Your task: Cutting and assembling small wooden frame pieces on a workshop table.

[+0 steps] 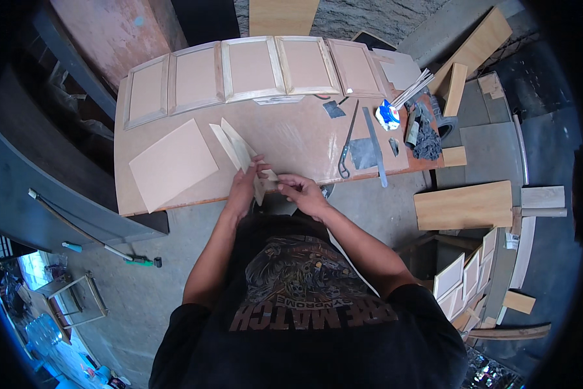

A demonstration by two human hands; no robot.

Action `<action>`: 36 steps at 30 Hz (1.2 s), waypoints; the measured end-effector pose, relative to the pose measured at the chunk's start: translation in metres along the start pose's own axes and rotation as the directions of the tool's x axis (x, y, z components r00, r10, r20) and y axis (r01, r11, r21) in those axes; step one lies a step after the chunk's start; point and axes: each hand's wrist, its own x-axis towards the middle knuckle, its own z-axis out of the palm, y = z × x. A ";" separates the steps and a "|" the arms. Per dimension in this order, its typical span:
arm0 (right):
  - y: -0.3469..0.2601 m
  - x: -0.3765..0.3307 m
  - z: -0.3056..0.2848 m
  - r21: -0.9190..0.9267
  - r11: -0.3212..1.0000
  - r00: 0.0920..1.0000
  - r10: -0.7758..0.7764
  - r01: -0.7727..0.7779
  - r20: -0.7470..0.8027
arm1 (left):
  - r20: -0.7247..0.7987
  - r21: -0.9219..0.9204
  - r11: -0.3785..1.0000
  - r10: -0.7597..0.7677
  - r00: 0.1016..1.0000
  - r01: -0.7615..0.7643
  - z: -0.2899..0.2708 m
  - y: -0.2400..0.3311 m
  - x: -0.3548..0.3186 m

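Observation:
Several pale wooden strips [235, 144] with slanted ends lean together over the near edge of the workbench [304, 133]. My left hand [242, 188] is closed around them, its fingers partly overlapping the wood. My right hand [304, 194] has its thumb and fingers pinched at the right end of one strip, close to the left fingers. How the strips meet between my hands is partly hidden. To the left of the strips a bare square board [173, 165] lies flat on the bench. Wood-framed panels [249, 68] stand side by side along the bench's far side.
On the bench's right lie a handsaw [348, 139], a long metal ruler [374, 148], dark sandpaper [363, 154], a blue-and-white packet [387, 115], thin sticks [416, 89] and a dark rag [426, 139]. Planks [463, 206] and stacked panels [448, 277] stand right of me.

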 end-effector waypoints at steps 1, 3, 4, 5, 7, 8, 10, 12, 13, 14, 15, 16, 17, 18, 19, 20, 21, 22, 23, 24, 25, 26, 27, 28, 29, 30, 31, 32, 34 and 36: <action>-0.011 -0.004 0.005 0.024 0.995 0.994 -0.100 0.099 0.052 | 0.105 -0.011 0.996 0.084 0.991 -0.084 0.012 0.011 -0.006; -0.030 -0.010 0.012 0.049 0.978 0.972 -0.205 0.201 0.111 | 0.117 -0.052 0.994 0.099 0.988 -0.093 0.027 0.022 -0.015; -0.039 -0.013 0.015 0.002 0.975 0.965 -0.219 0.221 0.148 | 0.134 0.011 0.985 0.170 0.976 -0.173 0.030 0.024 -0.016; -0.044 -0.014 0.018 -0.043 0.969 0.955 -0.231 0.242 0.184 | 0.155 0.075 0.965 0.238 0.959 -0.251 0.033 0.026 -0.017; -0.041 -0.012 0.015 -0.215 0.948 0.964 -0.199 0.235 0.179 | 0.207 0.123 0.964 0.207 0.956 -0.235 0.038 0.025 -0.017; -0.038 -0.011 0.013 -0.380 0.900 0.974 -0.162 0.213 0.161 | 0.260 0.170 0.962 0.164 0.951 -0.212 0.037 0.024 -0.016; -0.028 -0.014 0.007 -0.347 0.889 0.953 -0.262 0.300 0.151 | 0.321 0.227 0.961 0.081 0.944 -0.160 0.032 0.021 -0.009; -0.026 -0.020 0.003 -0.317 0.866 0.922 -0.360 0.387 0.143 | 0.372 0.285 0.952 -0.003 0.928 -0.111 0.020 0.008 0.002; -0.028 -0.024 -0.001 -0.289 0.903 0.948 -0.302 0.319 0.101 | 0.315 0.435 0.873 0.081 0.946 -0.219 0.011 -0.004 0.011; -0.028 -0.028 -0.005 -0.254 0.935 0.969 -0.240 0.246 0.056 | 0.274 0.577 0.759 0.169 0.947 -0.302 0.008 -0.005 0.015; -0.021 -0.028 -0.011 -0.255 0.935 0.969 -0.245 0.248 0.044 | 0.286 0.575 0.757 0.171 0.943 -0.311 0.004 -0.008 0.017; -0.009 -0.026 -0.019 -0.173 0.971 0.985 -0.169 0.164 -0.018 | 0.301 0.810 0.496 0.105 0.948 -0.312 0.004 -0.006 0.017; -0.001 -0.024 -0.025 -0.083 0.993 0.994 -0.088 0.082 -0.071 | 0.294 0.940 0.168 0.046 0.955 -0.297 0.003 -0.006 0.017; 0.007 -0.022 -0.032 -0.034 0.998 0.992 -0.054 0.051 -0.110 | 0.257 0.964 0.090 -0.059 0.965 -0.251 0.000 -0.009 0.019; 0.012 -0.020 -0.038 -0.025 0.998 0.989 -0.055 0.052 -0.139 | 0.284 0.957 0.083 -0.067 0.956 -0.279 -0.005 -0.013 0.022; 0.015 -0.019 -0.043 0.080 0.996 0.980 -0.011 0.027 -0.199 | 0.258 0.965 -0.011 -0.096 0.961 -0.260 -0.011 -0.017 0.024; 0.019 -0.018 -0.050 0.186 0.982 0.967 0.039 0.009 -0.253 | 0.230 0.964 -0.107 -0.120 0.966 -0.243 -0.018 -0.021 0.028; 0.020 -0.018 -0.058 0.258 0.966 0.943 0.070 0.017 -0.324 | 0.259 0.955 -0.111 -0.131 0.957 -0.273 -0.022 -0.024 0.033; 0.023 -0.017 -0.068 0.266 0.964 0.934 0.077 0.020 -0.348 | 0.249 0.961 -0.105 -0.084 0.965 -0.257 -0.026 -0.026 0.037; 0.025 -0.015 -0.079 0.217 0.976 0.913 0.083 0.007 -0.399 | 0.236 0.966 -0.096 -0.037 0.971 -0.239 -0.030 -0.028 0.041; 0.030 -0.018 -0.091 0.173 0.985 0.889 0.091 -0.014 -0.449 | 0.259 0.960 -0.097 -0.052 0.964 -0.263 -0.033 -0.028 0.043; 0.029 -0.021 -0.095 0.205 0.978 0.849 0.078 0.037 -0.523 | 0.270 0.960 -0.064 -0.025 0.962 -0.272 -0.035 -0.025 0.044; 0.031 -0.024 -0.104 0.212 0.977 0.837 0.088 0.035 -0.540 | 0.278 0.960 -0.031 0.002 0.961 -0.278 -0.036 -0.023 0.046; 0.031 -0.024 -0.110 0.230 0.972 0.810 0.101 0.043 -0.578 | 0.285 0.958 -0.033 -0.003 0.959 -0.285 -0.042 -0.025 0.048; 0.033 -0.023 -0.117 0.247 0.968 0.780 0.115 0.052 -0.615 | 0.282 0.959 -0.009 0.043 0.959 -0.282 -0.046 -0.027 0.051; 0.043 -0.018 -0.126 0.241 0.970 0.745 0.140 0.028 -0.653 | 0.274 0.961 0.015 0.090 0.957 -0.277 -0.049 -0.031 0.055; 0.052 -0.012 -0.132 0.246 0.969 0.741 0.143 0.031 -0.656 | 0.281 0.959 0.010 0.086 0.956 -0.283 -0.048 -0.031 0.058; 0.059 -0.006 -0.136 0.204 0.978 0.709 0.110 0.048 -0.696 | 0.266 0.963 0.016 0.094 0.959 -0.268 -0.047 -0.030 0.059; 0.071 0.005 -0.141 0.169 0.983 0.678 0.081 0.065 -0.731 | 0.250 0.968 0.014 0.099 0.963 -0.252 -0.041 -0.026 0.061; 0.080 0.017 -0.145 -0.110 0.994 0.707 -0.096 0.026 -0.701 | 0.188 0.982 0.012 0.080 0.979 -0.190 -0.029 -0.023 0.061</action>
